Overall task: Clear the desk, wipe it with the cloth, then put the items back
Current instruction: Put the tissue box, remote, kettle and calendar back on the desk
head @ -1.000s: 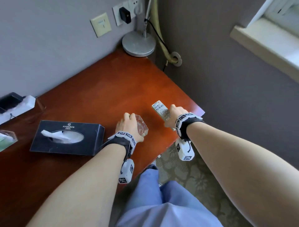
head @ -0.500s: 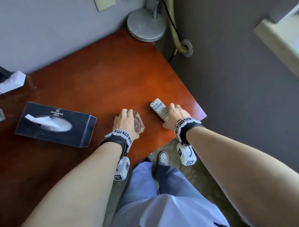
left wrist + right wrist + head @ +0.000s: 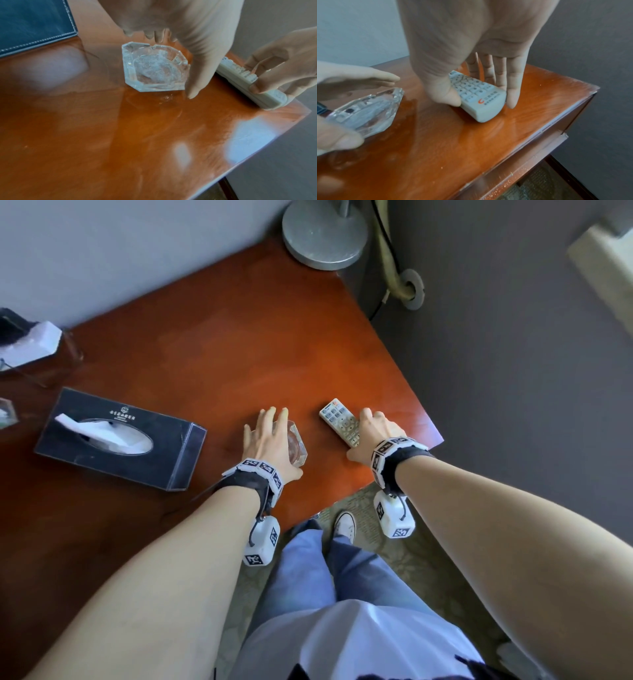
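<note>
**Ana:** Near the desk's [image 3: 239,344] front right corner, what do the hands hold?

**Ben:** Left hand [image 3: 270,440] arches over a clear glass ashtray [image 3: 154,70], fingers spread wide, thumb beside one wall. I cannot tell whether it grips. Right hand [image 3: 373,429] pinches a pale remote control [image 3: 479,97] between thumb and fingers, across its narrow sides.

**Ana:** How would they handle?

**Ben:** The ashtray looks thick, heavy and smooth, probably slippery and breakable; opposite flat walls seem the safest hold. The remote looks light and rigid.

**Ana:** Any room to move?

**Ben:** Both sit just beside each other, close to the front edge, the remote near the corner. Bare wood lies behind them. A black tissue box [image 3: 120,440] rests to the left, a lamp base [image 3: 325,237] in the far corner.
</note>
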The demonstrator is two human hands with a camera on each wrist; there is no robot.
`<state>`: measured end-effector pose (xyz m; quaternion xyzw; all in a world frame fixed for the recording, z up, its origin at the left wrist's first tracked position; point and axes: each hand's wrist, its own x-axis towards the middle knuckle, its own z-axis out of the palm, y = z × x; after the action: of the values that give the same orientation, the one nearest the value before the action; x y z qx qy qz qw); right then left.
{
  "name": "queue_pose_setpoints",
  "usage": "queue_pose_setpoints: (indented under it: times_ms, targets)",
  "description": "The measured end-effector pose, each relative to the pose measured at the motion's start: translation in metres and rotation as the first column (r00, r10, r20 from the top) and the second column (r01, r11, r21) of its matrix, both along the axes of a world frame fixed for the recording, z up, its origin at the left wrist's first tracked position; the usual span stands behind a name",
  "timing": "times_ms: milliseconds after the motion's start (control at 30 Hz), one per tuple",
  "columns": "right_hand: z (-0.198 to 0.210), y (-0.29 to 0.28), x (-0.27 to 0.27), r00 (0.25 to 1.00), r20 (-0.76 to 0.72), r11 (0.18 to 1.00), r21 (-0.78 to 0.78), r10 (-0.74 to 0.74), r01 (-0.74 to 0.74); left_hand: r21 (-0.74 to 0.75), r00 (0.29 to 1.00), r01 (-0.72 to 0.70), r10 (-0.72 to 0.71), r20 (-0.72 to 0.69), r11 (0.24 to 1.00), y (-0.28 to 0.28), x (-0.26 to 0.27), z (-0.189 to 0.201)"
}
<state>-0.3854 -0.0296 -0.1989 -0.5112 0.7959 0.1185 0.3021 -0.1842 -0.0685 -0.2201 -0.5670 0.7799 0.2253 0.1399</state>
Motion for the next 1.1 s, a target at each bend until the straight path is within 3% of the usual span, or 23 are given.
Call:
queue_pose_setpoints:
  times_ms: [133,200,267,333,400,500,667,1100]
  targets:
    - [0.020,-0.016,-0.004,0.999,0.042,0.998,-0.057,-0.006,0.008,0.004,0.956,-0.209,0.206,-0.209,0.978,-0.022,-0.019,0.031]
    - [0.034,-0.032,-0.007,0.998,0.062,0.993,-0.117,-0.006,0.013,0.145,0.877,-0.341,0.370,-0.306,0.929,-0.046,-0.035,0.048]
    - [0.051,-0.053,-0.008,0.997,0.070,0.983,-0.181,-0.011,0.023,0.411,0.720,-0.409,0.565,-0.403,0.815,-0.070,-0.051,0.068]
    - [0.070,-0.077,-0.007,0.997,0.070,0.971,-0.236,-0.020,0.036,0.646,0.525,-0.359,0.718,-0.458,0.674,-0.090,-0.064,0.089]
    - [0.087,-0.100,-0.007,0.995,0.079,0.959,-0.274,-0.054,0.074,0.714,0.429,-0.287,0.752,-0.501,0.639,-0.108,-0.073,0.109]
    - [0.103,-0.133,-0.009,0.991,0.088,0.941,-0.313,-0.104,0.126,0.713,0.380,-0.245,0.742,-0.553,0.657,-0.139,-0.081,0.130]
    - [0.108,-0.176,-0.021,0.989,0.083,0.927,-0.348,-0.122,0.143,0.770,0.295,-0.220,0.794,-0.532,0.598,-0.186,-0.089,0.137]
    - [0.032,-0.334,-0.075,0.970,0.176,0.937,-0.279,-0.167,0.211,0.765,0.305,-0.356,0.840,-0.448,0.537,-0.336,-0.155,0.081]
